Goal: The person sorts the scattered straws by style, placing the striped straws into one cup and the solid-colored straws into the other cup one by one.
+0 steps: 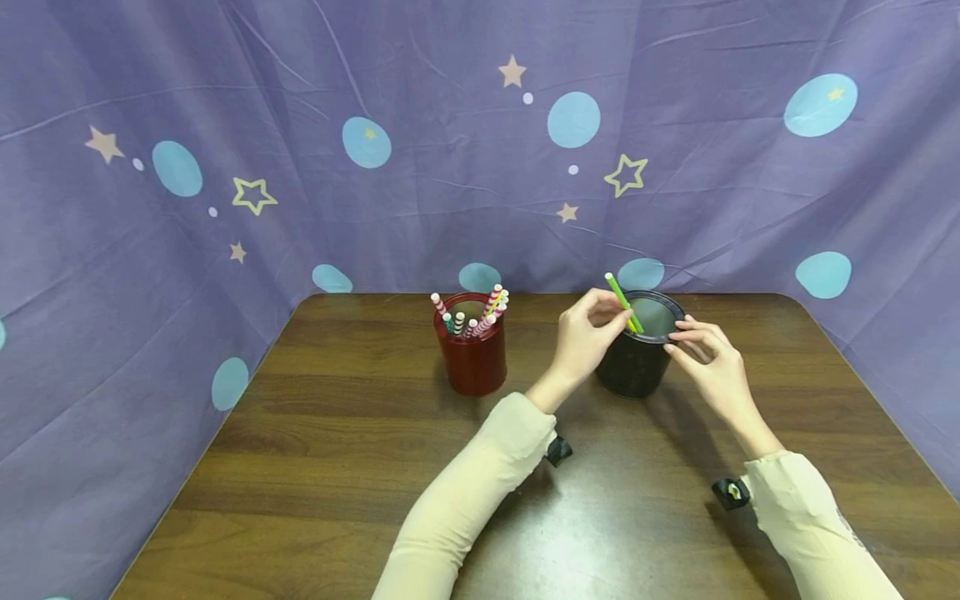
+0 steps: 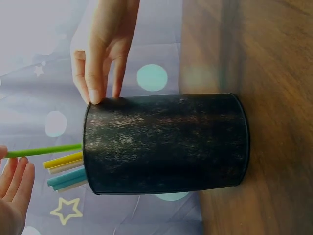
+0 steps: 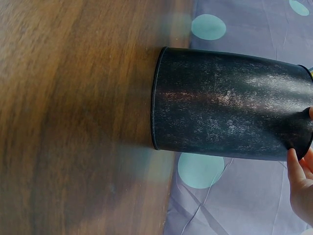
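Observation:
My left hand [image 1: 587,337] pinches a green straw [image 1: 618,293], which slants down into a black metal canister [image 1: 633,367]. In the left wrist view, yellow straws [image 2: 62,160] and blue straws [image 2: 68,179] stick out past the canister's rim beside the green one. The fingertips and thumb of my right hand [image 1: 716,367] hold the canister at its right rim; in the right wrist view they show at the frame's edge, against the worn black wall. The canister stands upright on the table.
To the left stands a red canister [image 1: 474,367] with several striped straws [image 1: 483,325], mostly pink and white. Both canisters are on a brown wooden table [image 1: 337,467]. A purple curtain [image 1: 450,125] with stars and blue dots hangs behind the table and along its sides.

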The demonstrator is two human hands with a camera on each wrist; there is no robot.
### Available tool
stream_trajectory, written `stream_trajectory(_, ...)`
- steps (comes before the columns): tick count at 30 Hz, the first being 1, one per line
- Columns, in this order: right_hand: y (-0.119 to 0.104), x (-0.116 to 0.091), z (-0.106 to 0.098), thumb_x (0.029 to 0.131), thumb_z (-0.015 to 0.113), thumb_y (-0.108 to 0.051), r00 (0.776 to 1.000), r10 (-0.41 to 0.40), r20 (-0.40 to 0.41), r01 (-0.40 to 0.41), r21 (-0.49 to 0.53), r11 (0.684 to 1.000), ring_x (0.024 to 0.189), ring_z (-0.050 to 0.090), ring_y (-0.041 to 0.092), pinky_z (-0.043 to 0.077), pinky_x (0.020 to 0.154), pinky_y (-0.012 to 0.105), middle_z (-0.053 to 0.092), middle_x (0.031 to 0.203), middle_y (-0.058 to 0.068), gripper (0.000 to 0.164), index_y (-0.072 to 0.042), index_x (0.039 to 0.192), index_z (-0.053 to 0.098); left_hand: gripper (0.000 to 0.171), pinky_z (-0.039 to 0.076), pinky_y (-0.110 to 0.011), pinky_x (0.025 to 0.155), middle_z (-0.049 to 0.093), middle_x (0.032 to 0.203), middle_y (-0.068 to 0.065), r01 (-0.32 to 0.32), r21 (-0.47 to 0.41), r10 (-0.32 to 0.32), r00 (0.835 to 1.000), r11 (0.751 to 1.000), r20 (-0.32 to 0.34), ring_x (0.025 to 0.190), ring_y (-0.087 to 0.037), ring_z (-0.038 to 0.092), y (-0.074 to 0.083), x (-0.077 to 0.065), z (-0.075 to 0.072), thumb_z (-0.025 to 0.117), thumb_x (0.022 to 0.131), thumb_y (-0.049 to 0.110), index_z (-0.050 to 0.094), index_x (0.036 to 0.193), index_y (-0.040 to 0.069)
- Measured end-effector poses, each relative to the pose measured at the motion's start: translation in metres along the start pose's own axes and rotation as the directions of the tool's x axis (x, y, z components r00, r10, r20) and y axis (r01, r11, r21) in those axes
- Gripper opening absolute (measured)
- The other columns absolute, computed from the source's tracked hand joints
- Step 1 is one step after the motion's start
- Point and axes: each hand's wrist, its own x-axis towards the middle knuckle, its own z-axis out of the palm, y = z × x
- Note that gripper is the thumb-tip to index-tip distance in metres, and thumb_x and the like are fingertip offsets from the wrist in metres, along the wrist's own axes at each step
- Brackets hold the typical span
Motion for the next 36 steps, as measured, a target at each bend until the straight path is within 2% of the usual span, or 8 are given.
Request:
stream_trajectory(7,0.0,0.001,0.0,0.073,0.07,0.0,1.0,0.004,-0.003,-0.004,-0.022,1.0,0.12,0.042,0.023,0.042,0.092,0.022,0.054,0.113,0.009,0.026,-0.006,0.098,0.066,0.011,0.054,-0.021,0.067,0.064,0.08,-0.022,0.025,0.064,-0.025,1.0,0.998,0.01,0.074,-0.029,0.063,-0.006,-0.002,0.004,0.063,0.076,-0.007,0.058,0.085,-0.011)
stream_trajectory(13,-0.002,0.0,0.0,0.074,0.068,0.001,1.0,0.001,0.005,-0.001,-0.008,1.0,0.121,0.041,0.021,0.041,0.093,0.02,0.054,0.114,0.009,0.024,-0.003,0.097,0.066,0.012,0.051,-0.015,0.062,0.064,0.08,-0.015,-0.006,0.119,0.004,1.0,0.993,0.022,0.07,-0.022,0.063,-0.038,-0.001,0.011,0.066,0.076,0.0,0.062,0.086,-0.006)
stream_trajectory(20,-0.07,0.003,0.008,0.076,0.066,0.001,0.999,0.015,0.034,-0.019,0.119,0.993,0.121,0.041,0.018,0.04,0.093,0.018,0.055,0.11,0.011,0.019,0.004,0.095,0.064,0.011,0.046,-0.006,0.059,0.062,0.081,-0.011,-0.034,0.183,0.027,0.999,0.983,0.04,0.066,-0.015,0.061,-0.051,-0.002,0.013,0.067,0.076,0.003,0.064,0.085,-0.003)
stream_trajectory(21,-0.071,0.003,0.008,0.076,0.067,0.0,0.999,0.009,0.035,-0.013,0.109,0.994,0.121,0.042,0.018,0.04,0.093,0.018,0.055,0.11,0.01,0.019,0.003,0.095,0.065,0.012,0.046,-0.006,0.06,0.061,0.081,-0.011,-0.031,0.19,0.024,0.999,0.981,0.044,0.066,-0.015,0.061,-0.051,-0.003,0.012,0.067,0.076,0.004,0.064,0.085,-0.003)
stream_trajectory(25,-0.043,0.003,0.005,0.075,0.068,0.0,1.0,0.001,0.024,-0.002,0.043,0.999,0.12,0.042,0.017,0.041,0.092,0.017,0.056,0.11,0.008,0.02,0.0,0.095,0.065,0.017,0.048,-0.007,0.061,0.061,0.083,-0.01,-0.002,0.191,-0.007,0.999,0.982,0.044,0.067,-0.015,0.061,-0.056,-0.01,0.009,0.069,0.075,0.004,0.064,0.089,-0.002)
stream_trajectory(28,-0.055,0.003,0.006,0.075,0.067,0.002,0.999,0.009,0.044,-0.015,0.135,0.991,0.121,0.04,0.018,0.039,0.095,0.019,0.056,0.111,0.008,0.02,0.0,0.095,0.065,0.019,0.048,-0.009,0.061,0.062,0.083,-0.01,0.021,0.19,-0.028,0.999,0.982,0.035,0.068,-0.015,0.06,-0.06,-0.016,0.004,0.069,0.074,0.005,0.063,0.091,-0.002)
stream_trajectory(31,-0.07,0.003,0.008,0.076,0.066,0.003,0.999,0.018,0.041,-0.024,0.164,0.986,0.121,0.041,0.019,0.04,0.094,0.018,0.056,0.11,0.01,0.019,0.003,0.094,0.065,0.018,0.049,-0.011,0.061,0.062,0.082,-0.01,0.039,0.197,-0.047,0.998,0.98,0.036,0.068,-0.014,0.059,-0.063,-0.023,-0.002,0.069,0.075,0.007,0.063,0.09,-0.001)
stream_trajectory(36,-0.081,0.003,0.009,0.076,0.067,-0.002,1.0,0.001,0.012,-0.001,0.051,0.999,0.118,0.045,0.018,0.04,0.093,0.016,0.059,0.108,0.009,0.017,0.002,0.093,0.066,0.016,0.051,-0.016,0.062,0.064,0.083,-0.009,0.065,0.192,-0.076,0.996,0.979,0.051,0.069,-0.015,0.06,-0.064,-0.031,-0.013,0.068,0.077,0.008,0.064,0.091,0.001)
